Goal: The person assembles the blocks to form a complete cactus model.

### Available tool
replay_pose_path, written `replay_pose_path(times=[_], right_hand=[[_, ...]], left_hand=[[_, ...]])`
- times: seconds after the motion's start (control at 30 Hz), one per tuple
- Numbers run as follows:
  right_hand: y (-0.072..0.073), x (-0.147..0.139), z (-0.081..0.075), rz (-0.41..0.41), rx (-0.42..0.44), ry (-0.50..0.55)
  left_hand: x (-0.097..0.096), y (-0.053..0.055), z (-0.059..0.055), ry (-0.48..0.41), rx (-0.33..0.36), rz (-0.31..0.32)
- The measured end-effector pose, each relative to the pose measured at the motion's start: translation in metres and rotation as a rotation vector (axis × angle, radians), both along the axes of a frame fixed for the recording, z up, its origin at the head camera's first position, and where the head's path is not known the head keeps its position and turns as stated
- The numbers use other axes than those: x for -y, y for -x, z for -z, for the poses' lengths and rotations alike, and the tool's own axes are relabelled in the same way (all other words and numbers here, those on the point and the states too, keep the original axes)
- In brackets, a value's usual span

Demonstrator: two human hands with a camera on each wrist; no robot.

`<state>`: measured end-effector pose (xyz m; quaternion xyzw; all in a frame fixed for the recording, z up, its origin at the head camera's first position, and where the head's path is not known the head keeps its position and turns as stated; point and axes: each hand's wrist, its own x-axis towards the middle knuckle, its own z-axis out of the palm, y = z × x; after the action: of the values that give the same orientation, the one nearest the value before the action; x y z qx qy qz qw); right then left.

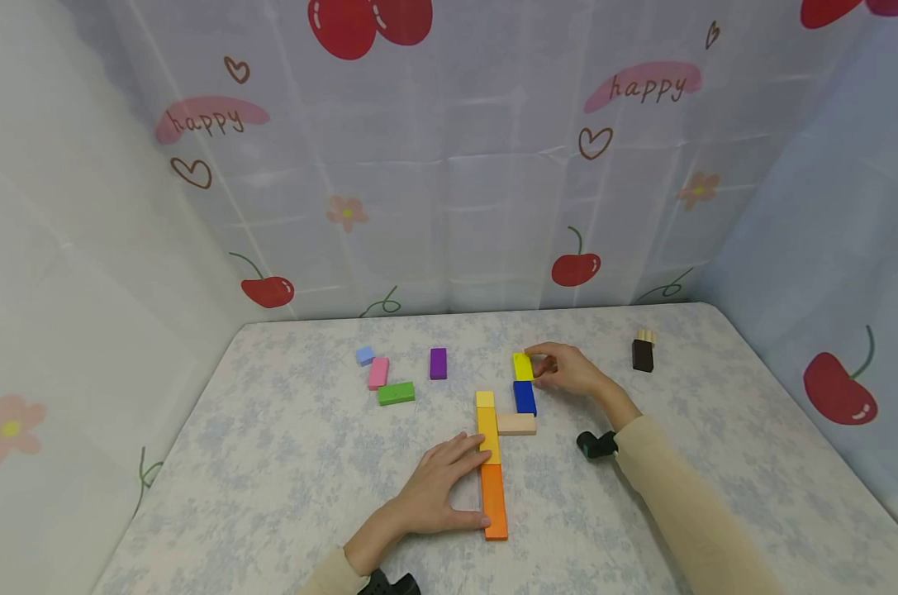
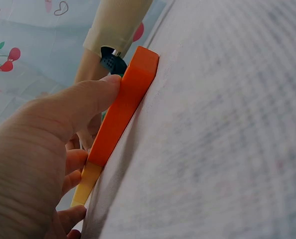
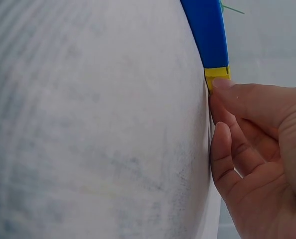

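Cream right sleeve [image 1: 690, 504] lies nearest in the head view, cream left sleeve [image 1: 333, 573] at the near edge. Left hand [image 1: 434, 487], fingers and thumb spread apart, touches the left side of a row: orange block [image 1: 496, 504] near, amber block [image 1: 489, 442] next, pale yellow block [image 1: 485, 399] far. Beige block [image 1: 516, 424] sticks out right from the amber one; blue block [image 1: 525, 397] runs far from its right end, yellow block [image 1: 522, 367] beyond that. Right hand [image 1: 567, 370] pinches the yellow block, index at the far end, thumb at the right side. Farther left on the table [image 1: 285, 463]: purple block [image 1: 438, 364], green block [image 1: 396, 393], pink block [image 1: 377, 373], light blue block [image 1: 365, 356]. Far right: black block [image 1: 643, 355], cream pieces [image 1: 646, 336] behind it. Far curtain [image 1: 449, 190] reads "happy" twice, left and right, brown letters on pink smears. Left wrist view: thumb tip against the orange block, fingers spread along toward the amber block. Right wrist view: thumb tip on the yellow block, which butts against the blue block's end; other fingers curled.
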<state>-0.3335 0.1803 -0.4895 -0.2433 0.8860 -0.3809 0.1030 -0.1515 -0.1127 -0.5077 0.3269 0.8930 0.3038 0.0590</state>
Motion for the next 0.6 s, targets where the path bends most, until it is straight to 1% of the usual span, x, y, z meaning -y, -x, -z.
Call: replay_pose_path(times=[0.23, 0.33, 0.5, 0.6], right_hand=[[-0.0021, 0.0032, -0.0025, 0.016, 0.013, -0.004], [-0.0028, 0.0041, -0.0035, 0.002, 0.001, -0.004], [-0.0030, 0.0040, -0.0036, 0.000, -0.004, -0.006], [-0.0027, 0.0035, -0.0029, 0.006, -0.005, -0.015]], left_hand=[[0.0001, 0.0007, 0.0009, 0.005, -0.002, -0.001], [0.0002, 0.0008, 0.0013, 0.005, -0.006, 0.001], [0.0001, 0.0010, 0.0021, 0.015, -0.022, 0.002], [0.0001, 0.0008, 0.0014, 0.017, -0.017, -0.001]])
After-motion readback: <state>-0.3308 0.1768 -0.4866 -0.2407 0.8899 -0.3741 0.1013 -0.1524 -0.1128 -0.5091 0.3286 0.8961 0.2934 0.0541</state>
